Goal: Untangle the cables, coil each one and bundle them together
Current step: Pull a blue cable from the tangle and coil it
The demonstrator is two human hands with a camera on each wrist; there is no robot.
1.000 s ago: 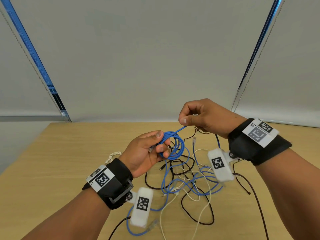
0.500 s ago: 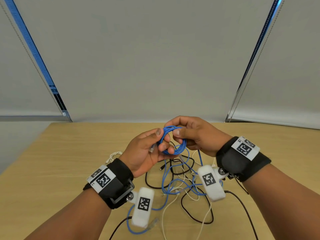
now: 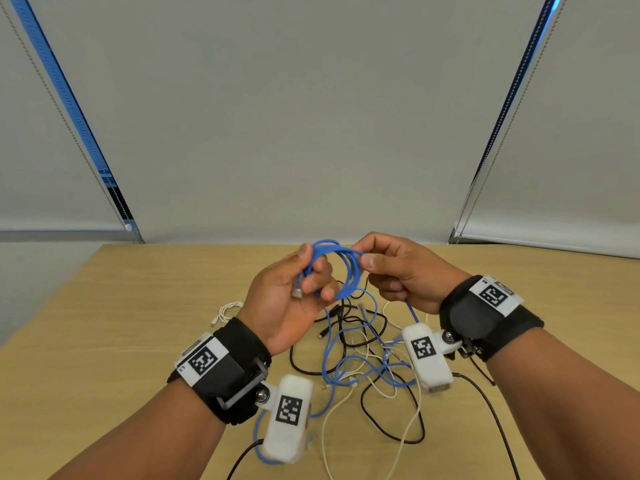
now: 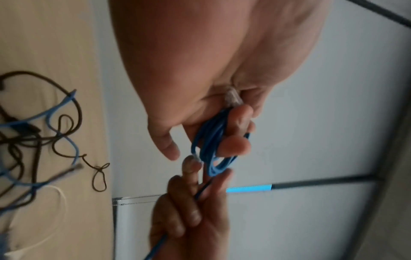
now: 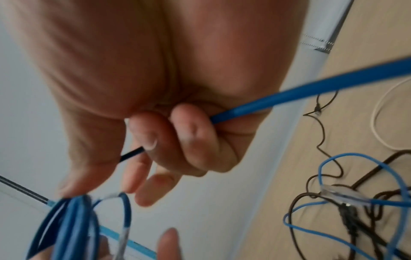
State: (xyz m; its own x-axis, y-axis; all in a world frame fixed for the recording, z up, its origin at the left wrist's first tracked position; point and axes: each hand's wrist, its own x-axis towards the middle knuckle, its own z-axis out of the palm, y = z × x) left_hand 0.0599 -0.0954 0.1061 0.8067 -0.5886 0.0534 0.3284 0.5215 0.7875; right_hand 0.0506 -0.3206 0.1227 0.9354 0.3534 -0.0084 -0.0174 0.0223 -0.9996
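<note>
Wooden table point(image 3: 104, 323) fills the lower half of the head view, strewn at centre with a tangle of black cables point(image 3: 391, 417), white cables point(image 3: 332, 414) and loose blue cable point(image 3: 346, 365). Above the tangle, mid-frame, the left hand point(image 3: 287, 299) curls its fingers round a small blue coil point(image 3: 341, 271) of several thin, glossy loops, a clear plug point(image 3: 297, 291) poking out by the palm. The right hand point(image 3: 401, 271) pinches the coil's far side between thumb and forefinger, its lower fingers closed on the blue strand trailing down to the table.
</note>
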